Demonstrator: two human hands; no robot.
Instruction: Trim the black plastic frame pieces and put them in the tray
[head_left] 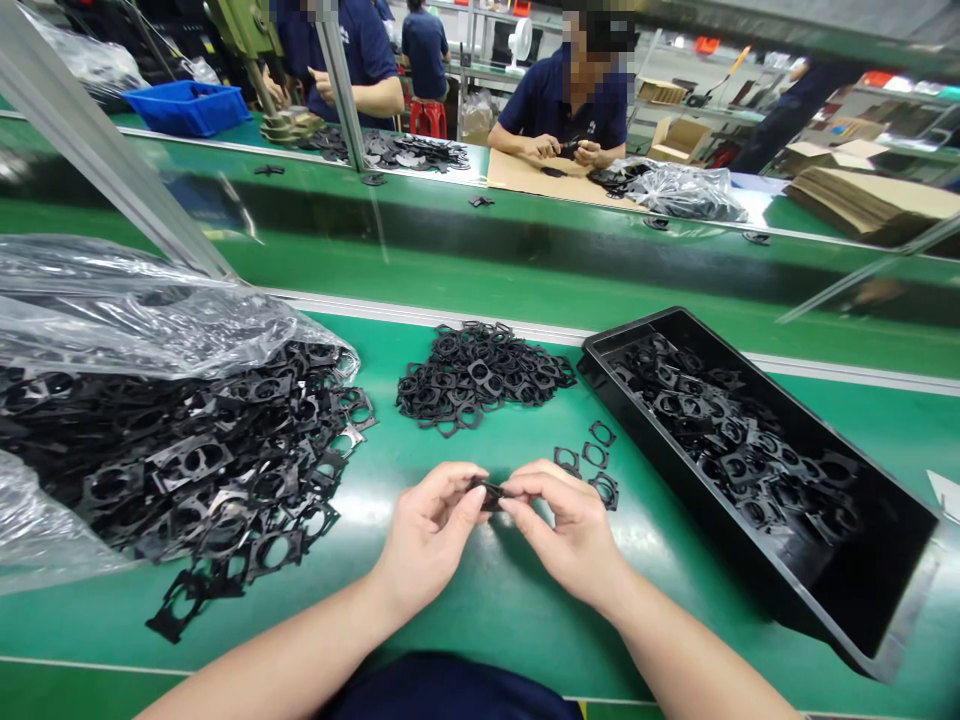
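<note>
Between my two hands is a small black plastic part (491,492), pinched at both ends and largely covered by fingers. My left hand (431,535) closes thumb and fingers on its left end. On the right end, my right hand (570,530) grips it the same way. Just beyond my right hand lie several loose black rings (595,455) on the green table. Farther back is a heap of thin black ring-shaped parts (484,375). To the left, larger black frames with round holes (225,480) spill from a clear plastic bag (142,315).
A long black tray (750,550) holding similar parts stands at the right, set at a slant. A metal rail (420,314) runs along the table's back edge. Past it, co-workers (570,100) sit at another bench with a blue bin (187,107) and stacked cardboard (877,200).
</note>
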